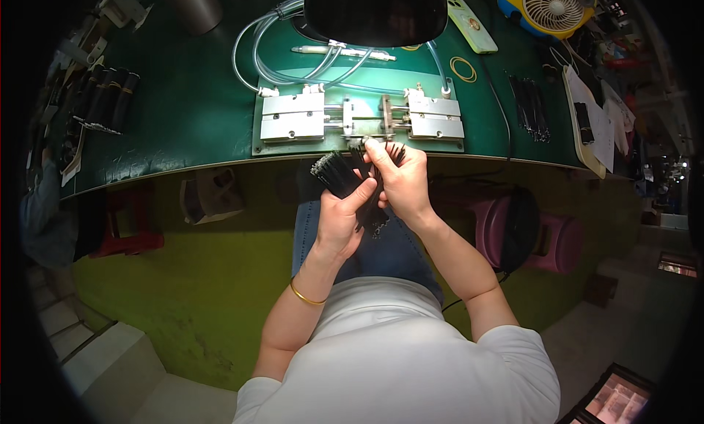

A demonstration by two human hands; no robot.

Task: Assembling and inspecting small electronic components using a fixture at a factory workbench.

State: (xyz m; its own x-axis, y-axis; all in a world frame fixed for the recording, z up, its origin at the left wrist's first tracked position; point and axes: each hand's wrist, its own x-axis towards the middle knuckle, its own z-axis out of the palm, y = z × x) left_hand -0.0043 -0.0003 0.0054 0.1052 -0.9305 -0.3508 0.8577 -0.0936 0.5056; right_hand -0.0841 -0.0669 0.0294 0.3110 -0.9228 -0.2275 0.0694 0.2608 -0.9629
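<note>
My left hand is closed round a thick bundle of thin black wires with pale, shiny ends. My right hand pinches with thumb and forefinger at the front of a metal clamping fixture, right beside the bundle. More black strands show between its fingers and below them; exactly what the fingertips grip is too small to make out. Two silver pneumatic blocks flank the fixture's middle, joined to it by rods, all on a pale base plate at the table's near edge.
Clear air hoses loop behind the fixture. A dark lamp head hangs over it. On the green table lie a pen, a phone, rubber bands and black wire bundles. A yellow-blue fan stands far right.
</note>
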